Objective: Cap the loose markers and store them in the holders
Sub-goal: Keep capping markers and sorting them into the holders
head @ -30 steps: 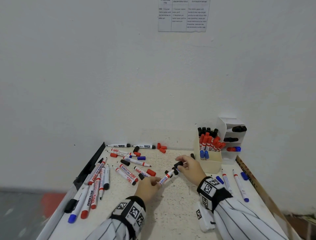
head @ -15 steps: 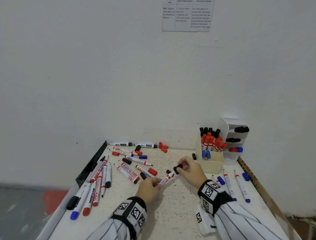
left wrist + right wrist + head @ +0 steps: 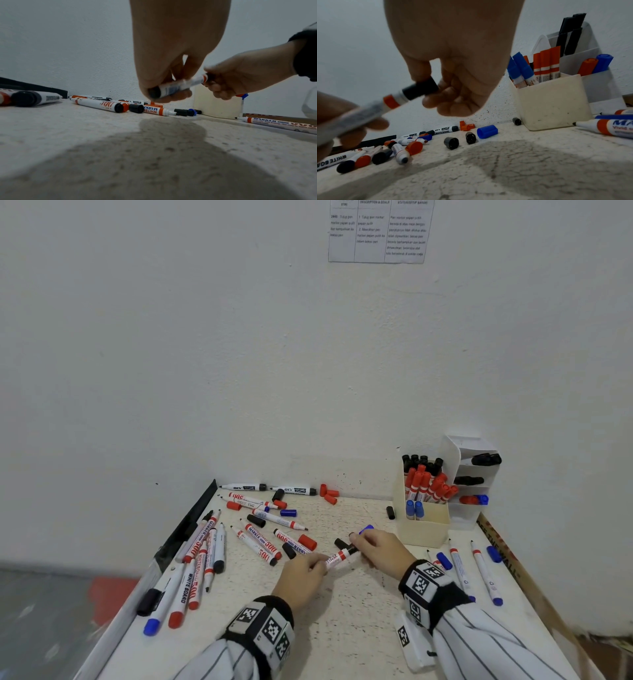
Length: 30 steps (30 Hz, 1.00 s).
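Just above the white table (image 3: 342, 628), my left hand (image 3: 303, 573) grips the back end of a white whiteboard marker (image 3: 337, 558) with a red band. My right hand (image 3: 376, 549) pinches a black cap (image 3: 420, 88) that sits on the marker's front end. In the left wrist view the marker (image 3: 178, 84) runs between both hands. The cream holder (image 3: 423, 520) at the back right holds capped red, black and blue markers. Beside it stands a white tiered holder (image 3: 474, 487) with a few markers lying in it.
Loose markers and caps lie across the left half of the table, with a blue cap (image 3: 487, 131) and black caps (image 3: 451, 141) near my right hand. More markers (image 3: 484, 573) lie at the right. A black strip (image 3: 185, 529) edges the table's left side. The wall is close behind.
My right hand has brought the black cap down onto the marker's tip; the marker and both hands sit slightly lower and closer together than a second ago.
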### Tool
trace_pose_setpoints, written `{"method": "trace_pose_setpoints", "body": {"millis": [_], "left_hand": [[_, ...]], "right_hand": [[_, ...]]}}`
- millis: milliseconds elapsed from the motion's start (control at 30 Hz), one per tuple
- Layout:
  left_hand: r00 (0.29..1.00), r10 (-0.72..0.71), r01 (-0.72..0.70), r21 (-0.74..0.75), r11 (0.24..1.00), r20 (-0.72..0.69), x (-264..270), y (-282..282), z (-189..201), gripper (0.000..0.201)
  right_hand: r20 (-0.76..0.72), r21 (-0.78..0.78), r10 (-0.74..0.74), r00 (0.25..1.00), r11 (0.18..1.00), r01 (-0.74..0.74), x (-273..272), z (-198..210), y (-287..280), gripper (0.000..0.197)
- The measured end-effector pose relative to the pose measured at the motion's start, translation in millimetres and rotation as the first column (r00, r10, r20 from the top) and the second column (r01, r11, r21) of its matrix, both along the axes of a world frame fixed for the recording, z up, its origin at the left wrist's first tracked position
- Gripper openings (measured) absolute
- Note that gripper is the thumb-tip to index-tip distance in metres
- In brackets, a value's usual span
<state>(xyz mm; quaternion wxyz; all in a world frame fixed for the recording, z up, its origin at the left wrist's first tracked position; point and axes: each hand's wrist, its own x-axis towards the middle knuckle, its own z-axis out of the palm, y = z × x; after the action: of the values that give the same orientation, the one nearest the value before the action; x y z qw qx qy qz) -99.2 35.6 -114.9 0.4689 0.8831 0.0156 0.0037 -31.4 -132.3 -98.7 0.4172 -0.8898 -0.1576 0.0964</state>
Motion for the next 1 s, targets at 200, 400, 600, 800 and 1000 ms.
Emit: {"method": "trace_pose_setpoints", "body": {"millis": [200, 400, 600, 800, 1000], "left_hand": [[0.989, -0.083, 0.062, 0.174, 0.983, 0.118, -6.2, -9.1, 14.2, 0.032], [0.988, -0.156, 0.157, -0.052, 0.986, 0.016, -3.5, -11.5, 26.2, 0.021], [0.946, -0.220, 0.086, -0.473, 0.877, -0.236, -4.3, -10.3, 36.7, 0.026], [0.928, -0.276, 0.098, -0.554, 0.826, -0.248, 0.8, -9.6, 30.3, 0.027], [0.963, -0.226, 0.187, -0.238, 0.953, -0.148, 21.3, -7.8, 22.8, 0.041]], "right_hand": [[0.031, 0.047, -0.108, 0.994, 0.993, 0.107, -5.7, 5.7, 8.1, 0.051], [0.040, 0.146, -0.149, 0.988, 0.979, 0.141, -4.8, 8.0, 14.9, 0.045], [0.009, 0.268, -0.103, 0.995, 0.959, 0.097, -5.3, 5.2, 12.9, 0.042], [0.053, 0.292, -0.005, 0.999, 0.956, -0.011, -5.7, 11.5, 8.8, 0.037], [0.215, 0.102, 0.026, 0.976, 0.994, -0.049, 8.3, 46.1, -7.9, 0.021]]}}
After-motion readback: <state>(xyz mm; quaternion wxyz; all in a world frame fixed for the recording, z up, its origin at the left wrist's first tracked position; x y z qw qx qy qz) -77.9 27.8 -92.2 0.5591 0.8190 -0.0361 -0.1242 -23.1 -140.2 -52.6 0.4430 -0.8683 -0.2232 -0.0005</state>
